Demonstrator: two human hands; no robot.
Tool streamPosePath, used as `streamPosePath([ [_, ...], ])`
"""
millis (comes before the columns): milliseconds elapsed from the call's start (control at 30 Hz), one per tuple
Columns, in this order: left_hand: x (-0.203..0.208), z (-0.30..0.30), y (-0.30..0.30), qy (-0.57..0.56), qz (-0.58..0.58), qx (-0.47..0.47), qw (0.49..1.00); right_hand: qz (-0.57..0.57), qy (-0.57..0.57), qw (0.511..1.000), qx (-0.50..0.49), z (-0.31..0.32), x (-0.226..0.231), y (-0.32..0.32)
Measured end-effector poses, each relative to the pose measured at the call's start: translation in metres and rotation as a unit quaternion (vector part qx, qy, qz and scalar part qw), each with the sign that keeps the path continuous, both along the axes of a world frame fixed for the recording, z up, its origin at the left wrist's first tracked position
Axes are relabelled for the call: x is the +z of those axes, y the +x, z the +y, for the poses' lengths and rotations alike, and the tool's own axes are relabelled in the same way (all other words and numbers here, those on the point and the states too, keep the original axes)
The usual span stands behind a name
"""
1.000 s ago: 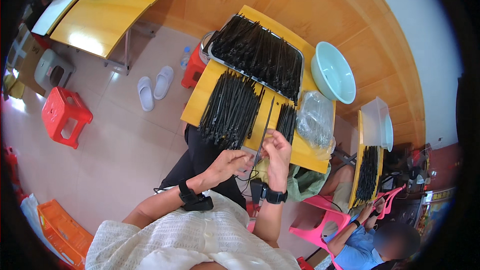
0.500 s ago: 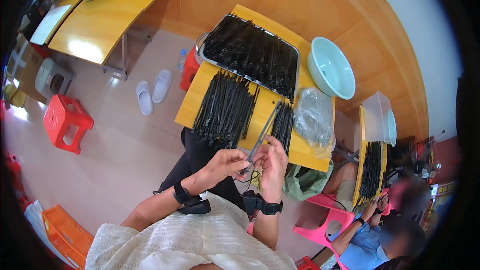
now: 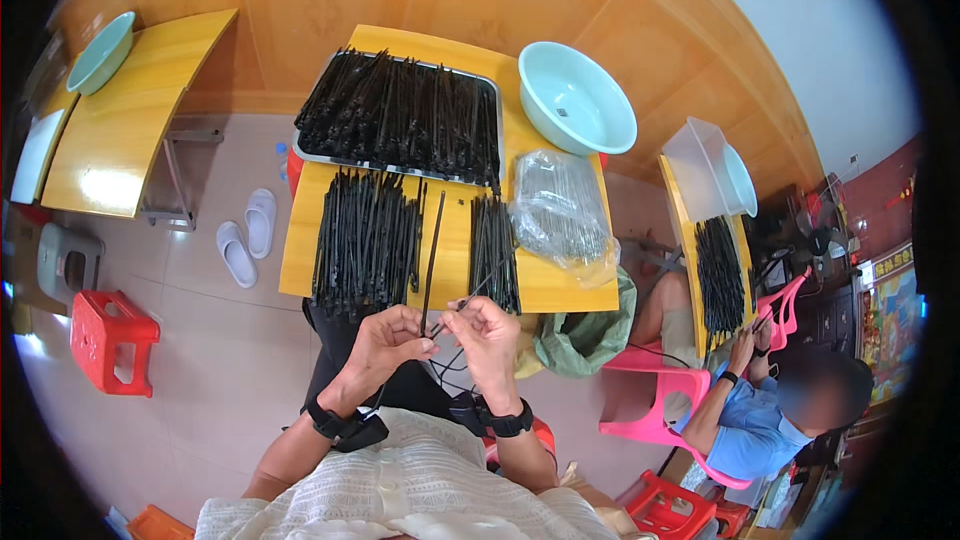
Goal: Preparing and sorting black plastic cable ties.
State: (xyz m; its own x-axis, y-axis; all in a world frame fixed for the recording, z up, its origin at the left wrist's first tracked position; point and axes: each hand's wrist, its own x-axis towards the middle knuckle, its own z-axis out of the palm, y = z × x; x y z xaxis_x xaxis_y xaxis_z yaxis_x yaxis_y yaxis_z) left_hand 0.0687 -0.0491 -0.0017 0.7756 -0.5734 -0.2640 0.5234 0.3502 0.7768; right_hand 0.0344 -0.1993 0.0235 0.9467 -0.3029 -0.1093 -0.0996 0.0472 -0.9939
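Note:
My left hand (image 3: 385,350) pinches a long, thin black strip (image 3: 434,250) near its lower end, and the strip points away from me. Beside it, my right hand (image 3: 484,337) has its fingers closed on a thinner dark strip (image 3: 492,275) that slants up to the right. Thin black cords (image 3: 447,368) hang between the hands; where they attach is hidden. Just beyond lie a wide bundle of black strips (image 3: 368,240) and a narrower bundle (image 3: 494,255) on the yellow table (image 3: 580,296).
A metal tray (image 3: 499,125) heaped with black strips, a clear plastic bag (image 3: 563,205) and a pale blue basin (image 3: 577,100) stand on the table. A green sack (image 3: 597,328) hangs by its edge. At right, a person (image 3: 745,415) sits at another table with strips.
The view has swung, so the table now sits further left. The long strip, slanting between both hands before, now stands straighter in my left hand; a thinner strip shows at my right.

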Motion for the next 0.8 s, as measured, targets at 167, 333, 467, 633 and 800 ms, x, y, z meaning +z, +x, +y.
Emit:
streamPosePath([
  [167,-0.009,0.004,0.006,-0.008,-0.030,-0.011,0.999,0.015,-0.041,0.999,-0.001,-0.025,0.001,0.004],
  [333,-0.007,0.010,0.010,-0.003,-0.023,0.015,1.000,-0.013,-0.307,0.934,-0.184,-0.150,-0.034,0.022],
  [467,-0.004,0.006,0.009,0.006,-0.012,0.005,1.000,0.021,-0.502,0.842,-0.196,-0.211,-0.042,0.043],
  [633,-0.002,0.003,0.003,0.010,-0.015,-0.009,1.000,0.135,-0.566,0.804,-0.122,-0.203,-0.038,0.086],
  [800,-0.004,0.008,-0.002,-0.003,-0.006,0.004,1.000,0.113,-0.630,0.740,-0.209,-0.214,-0.060,0.109],
])
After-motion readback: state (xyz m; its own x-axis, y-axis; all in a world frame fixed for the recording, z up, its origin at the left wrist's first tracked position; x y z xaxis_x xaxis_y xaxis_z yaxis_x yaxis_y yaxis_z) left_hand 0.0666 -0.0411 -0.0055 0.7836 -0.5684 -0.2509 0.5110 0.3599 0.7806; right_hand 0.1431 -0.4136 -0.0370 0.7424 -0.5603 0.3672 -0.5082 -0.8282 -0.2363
